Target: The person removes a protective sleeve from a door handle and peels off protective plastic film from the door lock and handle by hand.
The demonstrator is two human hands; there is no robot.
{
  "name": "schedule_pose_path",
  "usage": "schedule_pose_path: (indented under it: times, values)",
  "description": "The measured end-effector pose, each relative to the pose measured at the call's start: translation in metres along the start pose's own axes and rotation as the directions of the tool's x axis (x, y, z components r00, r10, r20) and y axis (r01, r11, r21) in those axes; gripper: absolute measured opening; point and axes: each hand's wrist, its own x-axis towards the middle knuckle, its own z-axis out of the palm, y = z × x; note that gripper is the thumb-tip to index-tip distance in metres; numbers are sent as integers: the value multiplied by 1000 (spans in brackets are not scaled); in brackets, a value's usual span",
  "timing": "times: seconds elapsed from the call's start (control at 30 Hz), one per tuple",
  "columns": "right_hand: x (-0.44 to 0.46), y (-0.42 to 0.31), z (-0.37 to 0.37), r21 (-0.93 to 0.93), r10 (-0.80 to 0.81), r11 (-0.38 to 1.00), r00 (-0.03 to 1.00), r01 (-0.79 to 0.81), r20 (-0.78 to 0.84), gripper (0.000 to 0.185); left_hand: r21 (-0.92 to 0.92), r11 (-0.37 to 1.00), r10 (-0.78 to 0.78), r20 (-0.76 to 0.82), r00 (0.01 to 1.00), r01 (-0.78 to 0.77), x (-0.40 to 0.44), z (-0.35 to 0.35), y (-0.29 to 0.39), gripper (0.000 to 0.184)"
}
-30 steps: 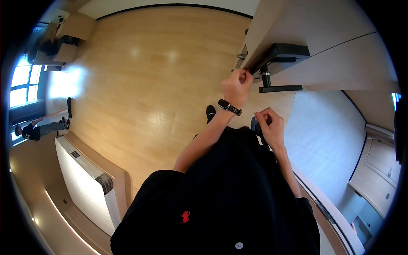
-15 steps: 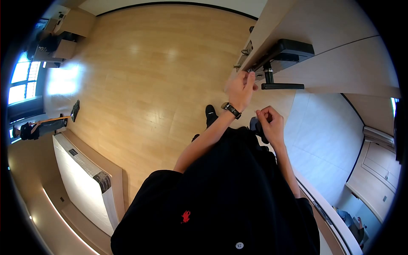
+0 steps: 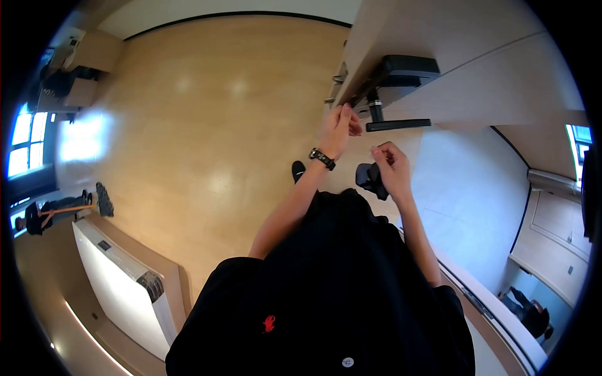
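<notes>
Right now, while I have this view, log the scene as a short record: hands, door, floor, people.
left hand: at the edge of the door, near the black lever handle; whether it grips anything is unclear
left wrist: dark band
right hand: fingers curled, below the handle in view; dark item beside it, unclear whether held
left hand point
floor: wood-look flooring left, pale flooring right
people: one at far left with a long-handled tool; another at lower right

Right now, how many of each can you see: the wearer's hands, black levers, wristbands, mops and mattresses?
Hands: 2, left hand and right hand
Black lever: 1
Wristband: 1
Mop: 1
Mattress: 1
Total: 6
</notes>
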Motion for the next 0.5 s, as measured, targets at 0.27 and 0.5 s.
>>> schedule_pose_path:
  times: [0.27,0.5]
  values:
    - [0,-5,8,-28,-49,999,995,46,-86,16,276,954,135,-41,990,-118,11,-7,2,32]
    - [6,-20,23,-22,54,998,995,-56,-83,23,104,962,255,1,967,-253,41,-33,-3,17]
